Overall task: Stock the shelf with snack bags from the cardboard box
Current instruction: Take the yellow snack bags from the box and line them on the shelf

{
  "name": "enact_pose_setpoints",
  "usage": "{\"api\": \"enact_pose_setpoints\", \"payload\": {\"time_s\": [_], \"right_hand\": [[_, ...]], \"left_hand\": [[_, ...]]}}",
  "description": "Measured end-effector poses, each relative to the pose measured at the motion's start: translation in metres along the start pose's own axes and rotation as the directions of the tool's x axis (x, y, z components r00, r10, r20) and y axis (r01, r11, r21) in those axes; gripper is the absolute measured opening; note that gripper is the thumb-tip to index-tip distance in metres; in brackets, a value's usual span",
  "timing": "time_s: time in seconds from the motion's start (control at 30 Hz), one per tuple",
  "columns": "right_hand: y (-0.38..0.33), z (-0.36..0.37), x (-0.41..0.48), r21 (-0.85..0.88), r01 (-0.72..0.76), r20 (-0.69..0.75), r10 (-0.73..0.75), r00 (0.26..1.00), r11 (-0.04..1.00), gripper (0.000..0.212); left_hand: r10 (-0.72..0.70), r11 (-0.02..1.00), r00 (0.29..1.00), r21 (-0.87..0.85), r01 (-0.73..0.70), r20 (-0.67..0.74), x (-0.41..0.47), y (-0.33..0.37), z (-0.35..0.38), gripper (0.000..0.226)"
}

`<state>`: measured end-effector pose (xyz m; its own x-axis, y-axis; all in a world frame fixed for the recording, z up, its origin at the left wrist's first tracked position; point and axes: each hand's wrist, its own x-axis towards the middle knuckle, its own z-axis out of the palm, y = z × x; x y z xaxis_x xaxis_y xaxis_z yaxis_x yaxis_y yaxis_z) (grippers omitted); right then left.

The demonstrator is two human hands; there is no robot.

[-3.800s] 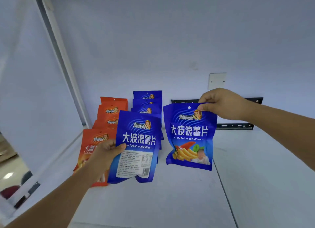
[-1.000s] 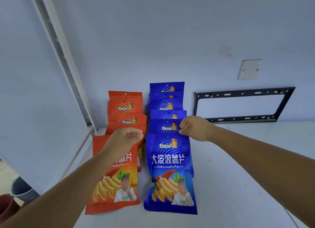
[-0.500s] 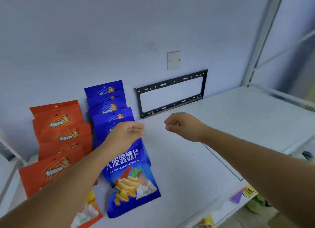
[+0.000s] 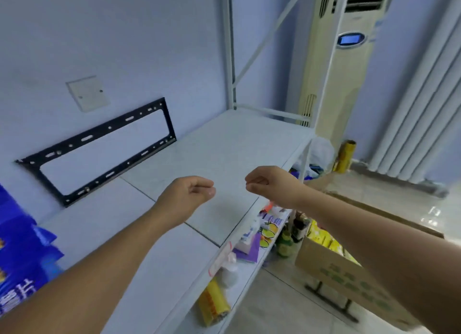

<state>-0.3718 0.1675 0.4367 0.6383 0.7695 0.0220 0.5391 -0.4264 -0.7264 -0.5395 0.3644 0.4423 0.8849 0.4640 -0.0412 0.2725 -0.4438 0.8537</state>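
Observation:
Both my hands hover empty over the white shelf [image 4: 224, 144]. My left hand [image 4: 187, 196] has its fingers curled loosely with nothing in them, and my right hand [image 4: 267, 184] is curled the same way near the shelf's front edge. Blue snack bags [image 4: 20, 254] lie at the far left edge of the view, mostly cut off. The open cardboard box [image 4: 349, 271] stands on a low stand on the floor at the lower right, below my right forearm, with yellow packets showing inside.
A black metal bracket [image 4: 99, 149] is fixed to the wall behind the shelf. A lower shelf [image 4: 239, 266] holds assorted packets and bottles. A tall air conditioner [image 4: 341, 66] and a radiator [image 4: 419, 109] stand at the right.
My view has swung right, away from the rows of orange and blue bags toward the box. Both hands have let go of the bags and moved right with it.

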Motion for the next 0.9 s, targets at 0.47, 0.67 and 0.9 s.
{"api": "enact_pose_setpoints", "payload": {"time_s": [0.47, 0.67, 0.9], "right_hand": [[0.195, -0.169, -0.095, 0.023, -0.215, -0.175, 0.216, 0.961, 0.976, 0.004], [0.259, -0.205, -0.129, 0.100, -0.338, -0.232, 0.353, 0.907, 0.936, 0.007], [0.337, -0.227, -0.131, 0.168, -0.483, -0.251, 0.511, 0.822, 0.859, 0.019]], "left_hand": [[0.127, 0.984, 0.947, 0.080, -0.157, 0.296, 0.107, 0.119, 0.242, 0.021], [0.156, 0.977, 0.878, 0.062, -0.206, 0.453, 0.140, 0.144, 0.324, 0.023], [0.135, 0.974, 0.821, 0.075, -0.212, 0.555, 0.208, 0.147, 0.401, 0.020]]}}
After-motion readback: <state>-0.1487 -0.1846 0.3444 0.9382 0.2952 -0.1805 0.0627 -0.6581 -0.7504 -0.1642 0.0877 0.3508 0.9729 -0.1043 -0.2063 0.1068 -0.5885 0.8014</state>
